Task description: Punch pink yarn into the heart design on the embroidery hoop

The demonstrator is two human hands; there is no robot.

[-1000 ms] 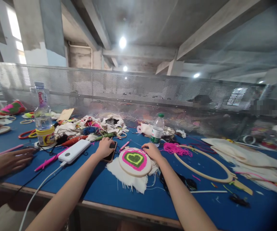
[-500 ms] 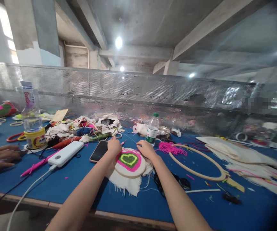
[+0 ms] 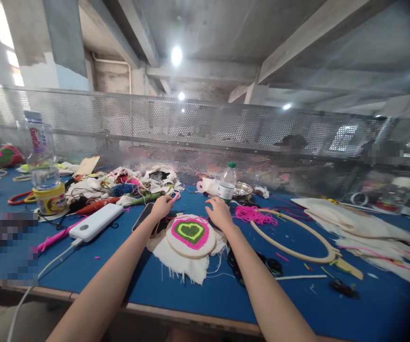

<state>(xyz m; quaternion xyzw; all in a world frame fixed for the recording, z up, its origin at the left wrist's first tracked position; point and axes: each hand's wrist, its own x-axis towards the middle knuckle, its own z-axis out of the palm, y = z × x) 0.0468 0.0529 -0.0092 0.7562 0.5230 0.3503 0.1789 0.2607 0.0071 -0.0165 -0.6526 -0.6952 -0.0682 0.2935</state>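
On the blue table lies an embroidery hoop (image 3: 172, 245) with white cloth. A green heart (image 3: 190, 232), outlined in yellow and ringed with pink, is worked in yarn on it. My left hand (image 3: 161, 208), beyond the hoop's upper left, is closed round a slim pink pen-like tool (image 3: 176, 195) whose end sticks out past the fingers. My right hand (image 3: 219, 213) is at the hoop's upper right, its fingers slightly bent and apart, with nothing visible in them. Pink yarn (image 3: 198, 219) runs along the hoop's far edge between the hands. Frayed cloth (image 3: 183, 268) hangs out below the hoop.
A phone (image 3: 142, 217) and white power bank (image 3: 96, 223) lie left. Behind are yarn and cloth scraps (image 3: 94, 189) and a green-capped bottle (image 3: 227, 183). At right are pink yarn (image 3: 256, 215), a larger hoop (image 3: 286, 249), black yarn (image 3: 258, 266) and folded cloth (image 3: 354, 221).
My left hand has moved left and up, away from the hoop, with the pink tool now showing clearly. My right hand has risen slightly. The neighbouring person's hand at left is now blurred out.
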